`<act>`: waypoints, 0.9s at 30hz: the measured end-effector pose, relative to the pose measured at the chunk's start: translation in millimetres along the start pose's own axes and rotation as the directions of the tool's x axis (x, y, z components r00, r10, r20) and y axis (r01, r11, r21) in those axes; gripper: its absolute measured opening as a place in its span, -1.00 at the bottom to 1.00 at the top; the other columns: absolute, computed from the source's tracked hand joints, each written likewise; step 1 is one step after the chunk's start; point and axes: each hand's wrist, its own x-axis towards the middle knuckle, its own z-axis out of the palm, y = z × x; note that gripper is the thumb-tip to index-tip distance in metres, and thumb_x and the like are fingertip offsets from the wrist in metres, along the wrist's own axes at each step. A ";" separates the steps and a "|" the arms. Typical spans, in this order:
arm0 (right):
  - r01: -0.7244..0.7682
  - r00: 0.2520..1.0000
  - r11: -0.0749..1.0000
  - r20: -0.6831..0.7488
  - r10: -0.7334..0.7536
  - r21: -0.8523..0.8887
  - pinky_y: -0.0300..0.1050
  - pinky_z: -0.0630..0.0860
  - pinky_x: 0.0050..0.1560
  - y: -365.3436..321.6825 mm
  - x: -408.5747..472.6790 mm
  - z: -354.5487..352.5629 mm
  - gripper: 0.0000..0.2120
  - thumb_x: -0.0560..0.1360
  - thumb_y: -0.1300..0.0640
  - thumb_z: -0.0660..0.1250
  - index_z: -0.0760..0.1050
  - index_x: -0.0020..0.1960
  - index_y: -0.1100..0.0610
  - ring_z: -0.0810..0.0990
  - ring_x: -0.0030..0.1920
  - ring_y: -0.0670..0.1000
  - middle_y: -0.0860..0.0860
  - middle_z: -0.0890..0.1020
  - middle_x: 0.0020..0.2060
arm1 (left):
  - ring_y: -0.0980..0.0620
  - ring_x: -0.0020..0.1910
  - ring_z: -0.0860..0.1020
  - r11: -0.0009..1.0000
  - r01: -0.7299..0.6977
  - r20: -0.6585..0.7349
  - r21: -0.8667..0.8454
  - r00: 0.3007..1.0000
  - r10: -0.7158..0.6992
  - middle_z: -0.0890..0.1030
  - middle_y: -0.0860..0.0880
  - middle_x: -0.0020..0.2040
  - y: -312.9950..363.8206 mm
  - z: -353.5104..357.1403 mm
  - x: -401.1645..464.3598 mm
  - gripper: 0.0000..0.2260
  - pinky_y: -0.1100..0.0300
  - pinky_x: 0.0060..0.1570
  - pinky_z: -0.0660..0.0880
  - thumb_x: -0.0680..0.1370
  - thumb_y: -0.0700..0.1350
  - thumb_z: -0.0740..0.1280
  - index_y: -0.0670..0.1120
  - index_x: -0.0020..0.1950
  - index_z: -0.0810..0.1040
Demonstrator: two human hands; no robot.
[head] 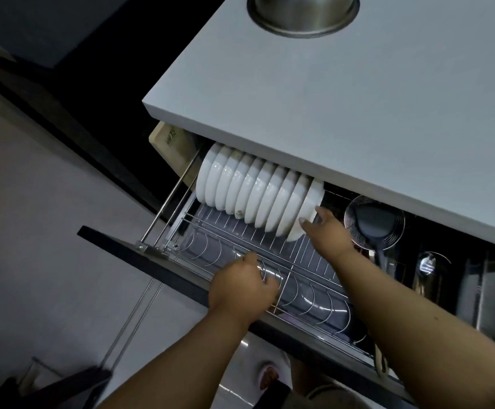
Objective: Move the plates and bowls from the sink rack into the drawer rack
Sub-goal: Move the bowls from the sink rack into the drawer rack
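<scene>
Roughly ten white plates point(255, 190) upright, right hand point(326, 231) touching.

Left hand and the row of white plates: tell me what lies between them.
In the head view, only bare wire slots of the drawer rack lie between the left hand and the row of white plates; no dishes stand there.

Pulled-out drawer rack point(240, 231) under grey countertop point(358, 98), holding white dishes.

Row of white plates point(258, 196) stands on edge in the rack's rear wire slots, packed touching one another, partly tucked under the countertop edge. Front row of curved wire dividers point(308, 293) holds no dishes. Right of the plates, a round wire skimmer point(370, 222) and dark ladle point(373, 225) lie in the drawer. Steel bowl point(302, 13) sits on the countertop, far edge.
</scene>
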 end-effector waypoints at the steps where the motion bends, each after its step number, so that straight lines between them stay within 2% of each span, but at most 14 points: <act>1: 0.014 1.000 1.000 0.016 -0.013 -0.009 -0.19 0.39 -0.05 3.7 -11.2 -1.1 -0.42 0.55 -0.10 0.25 0.21 0.49 0.08 0.59 0.08 0.13 0.13 0.54 0.24 | -0.04 -0.15 0.52 1.000 0.008 0.010 -0.004 1.000 -0.008 0.58 -0.04 -0.10 0.8 -0.9 -0.2 -0.70 0.17 -0.22 0.44 0.51 0.09 0.18 -0.07 0.12 0.46; 4: 0.030 0.998 1.000 0.060 -0.030 -0.007 -0.18 0.42 -0.17 18.5 -45.5 -10.1 -0.48 0.54 -0.09 0.27 0.28 0.44 0.04 0.57 -0.24 -0.01 0.08 0.59 0.08 | -0.08 -0.08 0.55 0.999 0.034 0.036 -0.032 0.999 -0.033 0.59 -0.04 -0.04 3.6 -4.3 -1.0 -0.73 0.11 -0.12 0.51 0.52 0.10 0.18 -0.05 0.09 0.45; 9: -0.003 1.000 1.000 -0.013 0.003 -0.011 -0.20 0.43 -0.28 56.5 -96.8 -45.6 -0.61 0.51 -0.06 0.32 0.45 0.30 0.04 0.52 -0.30 -0.10 -0.07 0.56 -0.26 | -0.08 0.02 0.56 0.996 -0.004 0.061 -0.093 0.998 0.010 0.61 -0.02 0.04 4.6 -8.3 -7.9 -0.71 0.08 -0.03 0.52 0.54 0.05 0.20 -0.01 0.22 0.44; 13: -0.048 0.989 0.999 -0.136 0.050 0.015 -0.20 0.39 -0.12 88.1 -138.4 -83.6 -0.65 0.51 -0.05 0.32 0.48 0.25 0.06 0.54 -0.11 -0.03 -0.04 0.58 -0.12 | -0.06 0.01 0.55 0.974 -0.112 0.045 -0.195 0.991 0.123 0.60 -0.04 0.01 40.0 -0.9 -21.8 -0.67 0.06 0.00 0.52 0.54 -0.02 0.25 -0.09 0.28 0.45; 17: -0.090 0.963 0.990 -0.246 0.114 0.106 -0.22 0.42 -0.25 116.6 -176.5 -113.8 -0.75 0.51 -0.02 0.34 0.53 0.13 0.07 0.52 -0.23 -0.04 -0.06 0.56 -0.25 | 0.03 -0.03 0.55 0.918 -0.246 0.091 -0.312 0.954 0.286 0.56 0.05 -0.04 101.6 12.3 -51.0 -0.66 0.09 -0.01 0.53 0.53 -0.05 0.26 -0.06 0.30 0.44; 18: -0.102 0.955 0.987 -0.266 0.133 0.125 -0.19 0.44 -0.23 123.4 -184.6 -120.2 -0.78 0.51 -0.02 0.34 0.54 0.10 0.06 0.54 -0.23 -0.03 -0.04 0.57 -0.27 | 0.03 -0.03 0.55 0.904 -0.275 0.104 -0.326 0.940 0.324 0.56 0.06 -0.05 113.7 16.1 -57.8 -0.67 0.08 0.00 0.53 0.54 -0.06 0.26 -0.06 0.30 0.43; 20: -0.109 0.942 0.978 -0.296 0.159 0.178 -0.14 0.48 -0.15 137.9 -199.4 -131.9 -0.80 0.50 -0.01 0.35 0.56 0.06 0.07 0.57 -0.22 0.00 -0.02 0.59 -0.28 | 0.01 -0.01 0.55 0.888 -0.328 0.140 -0.323 0.911 0.388 0.56 0.03 -0.02 133.3 22.7 -69.4 -0.67 0.05 0.03 0.52 0.54 -0.05 0.24 -0.07 0.30 0.43; 23: -0.095 0.931 0.969 -0.324 0.168 0.230 -0.14 0.47 -0.18 157.9 -218.9 -146.6 -0.86 0.51 0.02 0.35 0.55 0.01 0.06 0.55 -0.25 -0.02 -0.02 0.57 -0.33 | 0.03 0.00 0.54 0.870 -0.397 0.177 -0.291 0.872 0.457 0.55 0.05 0.00 156.3 28.6 -82.5 -0.68 0.04 0.02 0.53 0.54 -0.04 0.24 -0.02 0.29 0.42; 27: -0.088 0.914 0.936 -0.346 0.212 0.341 -0.02 0.56 -0.03 187.7 -241.1 -164.7 -0.92 0.51 0.00 0.35 0.52 -0.09 -0.01 0.61 -0.14 0.03 0.00 0.63 -0.22 | 0.09 -0.08 0.51 0.830 -0.501 0.163 -0.244 0.823 0.544 0.51 0.10 -0.07 190.5 30.8 -95.9 -0.75 0.16 -0.06 0.50 0.55 -0.08 0.24 0.01 0.22 0.44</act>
